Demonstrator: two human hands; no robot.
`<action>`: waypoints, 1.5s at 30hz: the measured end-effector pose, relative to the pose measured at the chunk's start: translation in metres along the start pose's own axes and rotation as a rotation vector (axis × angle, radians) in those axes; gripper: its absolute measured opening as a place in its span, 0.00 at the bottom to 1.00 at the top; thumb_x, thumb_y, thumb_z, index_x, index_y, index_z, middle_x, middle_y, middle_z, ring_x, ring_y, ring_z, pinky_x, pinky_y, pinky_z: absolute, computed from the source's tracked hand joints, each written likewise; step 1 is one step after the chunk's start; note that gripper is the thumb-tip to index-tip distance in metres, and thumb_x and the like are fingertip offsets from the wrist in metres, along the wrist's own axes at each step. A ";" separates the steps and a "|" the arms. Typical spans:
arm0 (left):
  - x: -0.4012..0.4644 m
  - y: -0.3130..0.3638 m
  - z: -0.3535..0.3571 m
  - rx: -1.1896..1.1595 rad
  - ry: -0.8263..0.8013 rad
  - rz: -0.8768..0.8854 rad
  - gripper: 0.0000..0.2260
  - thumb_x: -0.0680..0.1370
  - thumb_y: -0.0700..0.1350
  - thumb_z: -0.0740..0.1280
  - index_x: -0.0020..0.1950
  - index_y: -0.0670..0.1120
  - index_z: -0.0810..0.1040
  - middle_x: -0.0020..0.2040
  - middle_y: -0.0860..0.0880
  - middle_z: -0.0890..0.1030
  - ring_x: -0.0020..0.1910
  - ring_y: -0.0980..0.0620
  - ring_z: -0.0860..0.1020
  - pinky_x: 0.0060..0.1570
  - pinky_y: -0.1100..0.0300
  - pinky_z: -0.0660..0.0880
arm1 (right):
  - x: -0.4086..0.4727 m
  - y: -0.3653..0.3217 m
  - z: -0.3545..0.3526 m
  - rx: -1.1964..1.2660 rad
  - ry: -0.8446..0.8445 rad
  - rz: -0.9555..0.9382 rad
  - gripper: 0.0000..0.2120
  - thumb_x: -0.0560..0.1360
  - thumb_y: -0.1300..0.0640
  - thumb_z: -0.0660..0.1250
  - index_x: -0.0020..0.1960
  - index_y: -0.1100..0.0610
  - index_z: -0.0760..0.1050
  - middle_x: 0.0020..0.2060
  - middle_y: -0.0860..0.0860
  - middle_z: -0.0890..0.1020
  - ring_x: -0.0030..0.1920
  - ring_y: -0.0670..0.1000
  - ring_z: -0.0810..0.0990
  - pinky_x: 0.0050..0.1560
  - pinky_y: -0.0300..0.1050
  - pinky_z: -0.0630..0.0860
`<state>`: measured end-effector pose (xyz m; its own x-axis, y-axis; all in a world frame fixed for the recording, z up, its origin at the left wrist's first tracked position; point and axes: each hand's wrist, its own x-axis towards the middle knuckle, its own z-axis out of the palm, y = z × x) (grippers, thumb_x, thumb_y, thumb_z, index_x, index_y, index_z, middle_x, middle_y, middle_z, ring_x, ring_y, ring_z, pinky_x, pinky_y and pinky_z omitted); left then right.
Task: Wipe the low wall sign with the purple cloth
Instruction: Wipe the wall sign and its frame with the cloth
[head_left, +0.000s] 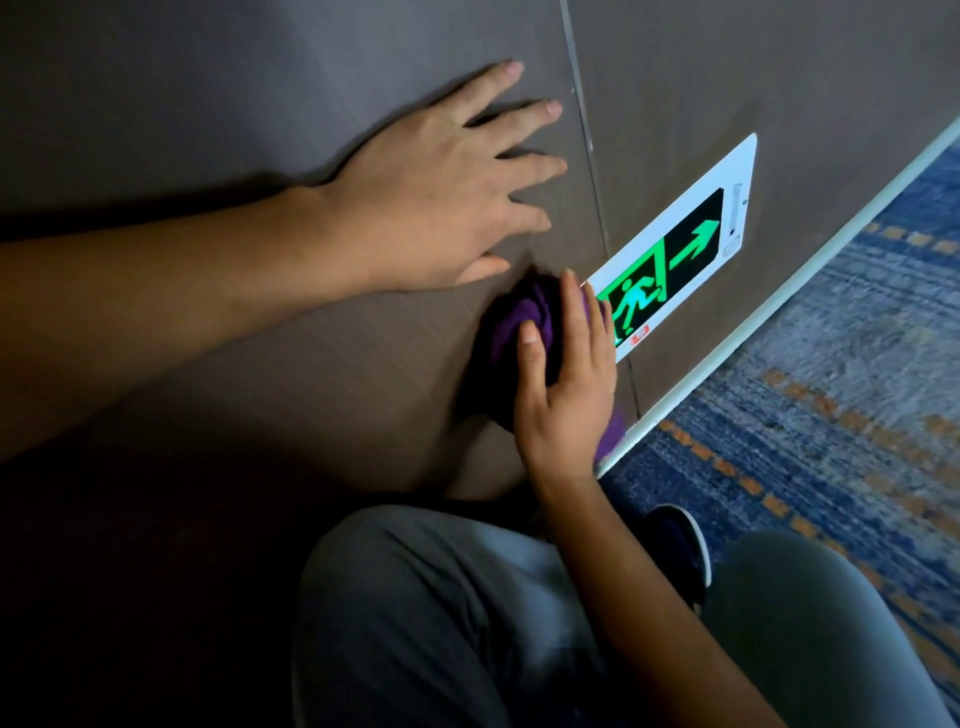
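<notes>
Purple fabric, the purple cloth (511, 332), is sitting bunched under the right hand (563, 384), pressed against the grey-brown wall panel (311, 62). The right hand is curling loosely over the bundle, thumb lying on top of it and the fingers (582, 317) extending along its far side, so the hand is gripping the cloth rather than lying flat. The fingertips are reaching the near edge of the low wall sign (680, 244), a white-framed plate showing a green running figure and a green arrow on black. The sign is lying just beyond the right hand's fingers, and most of its face is showing uncovered. The left hand (447, 187) is resting flat and fully spread on the panel just above the cloth, holding nothing, its thumb sitting close to the bundle. A vertical panel seam (587, 140) is running just past the left fingertips. Below the right forearm, grey trouser knees (441, 613) and a dark shoe (680, 551) are showing over blue patterned carpet (831, 405).
</notes>
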<state>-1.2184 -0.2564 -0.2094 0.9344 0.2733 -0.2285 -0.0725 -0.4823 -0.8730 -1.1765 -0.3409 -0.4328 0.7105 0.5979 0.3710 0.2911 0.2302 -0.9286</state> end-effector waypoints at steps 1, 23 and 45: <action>0.000 0.001 0.000 -0.003 -0.002 -0.003 0.27 0.81 0.63 0.58 0.78 0.53 0.70 0.82 0.43 0.64 0.83 0.37 0.55 0.80 0.34 0.51 | -0.001 -0.003 0.006 -0.041 -0.020 -0.005 0.25 0.83 0.45 0.60 0.78 0.51 0.68 0.77 0.51 0.70 0.80 0.56 0.63 0.78 0.58 0.61; 0.001 0.006 0.006 -0.045 0.061 -0.044 0.24 0.82 0.57 0.60 0.76 0.47 0.71 0.81 0.41 0.63 0.82 0.37 0.55 0.70 0.41 0.64 | -0.062 0.064 -0.003 -0.183 -0.213 0.334 0.25 0.83 0.47 0.63 0.79 0.42 0.65 0.80 0.48 0.65 0.71 0.53 0.74 0.59 0.53 0.77; 0.004 0.019 0.007 0.136 -0.058 0.068 0.27 0.81 0.65 0.56 0.78 0.58 0.68 0.84 0.43 0.58 0.83 0.33 0.53 0.79 0.31 0.49 | -0.061 0.073 -0.010 -0.167 -0.239 0.139 0.29 0.77 0.49 0.74 0.76 0.43 0.71 0.80 0.53 0.65 0.73 0.59 0.73 0.62 0.57 0.79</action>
<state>-1.2181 -0.2584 -0.2300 0.9042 0.2939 -0.3101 -0.1850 -0.3848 -0.9043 -1.1922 -0.3681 -0.5234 0.5864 0.7826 0.2092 0.3167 0.0163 -0.9484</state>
